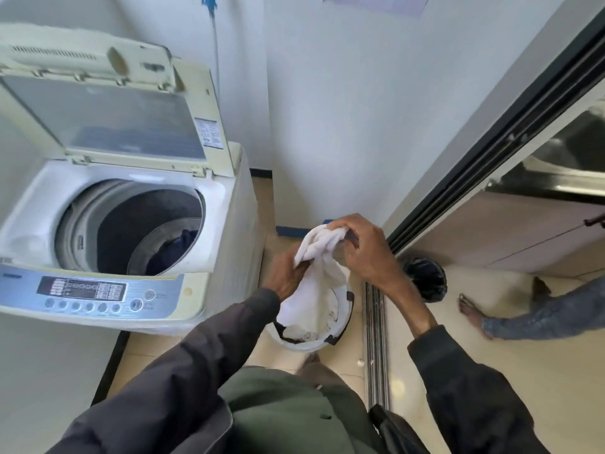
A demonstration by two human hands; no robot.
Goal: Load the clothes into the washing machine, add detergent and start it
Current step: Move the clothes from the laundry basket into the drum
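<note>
A white cloth (322, 257) is held up at the centre of the view by both hands, directly above a white laundry basket (306, 345) that stands on the beige tiled floor (154, 352). The cloth's upper end is clamped in the curled fingers of the right hand (363, 250), at the cloth's one o'clock. Its left edge is pinched by the left hand (288, 273) at nine o'clock, and its lower end hangs into the basket. The washing machine (226, 224), a cream top-loader, is placed at nine o'clock from the basket, against a pale wall (327, 126). Its lid (108, 103) is folded upright, and a dark garment (176, 250) lies low in the drum at four o'clock. A control panel (88, 293) runs along the machine's near edge. A blue skirting strip (291, 231) is seen at the wall's foot. A metal door track (376, 339) is set into the floor at three o'clock from the basket, below a dark door frame (491, 145). Beyond the track a black bin (425, 280) stands on the floor, with a bare foot (471, 312) at its four o'clock
</note>
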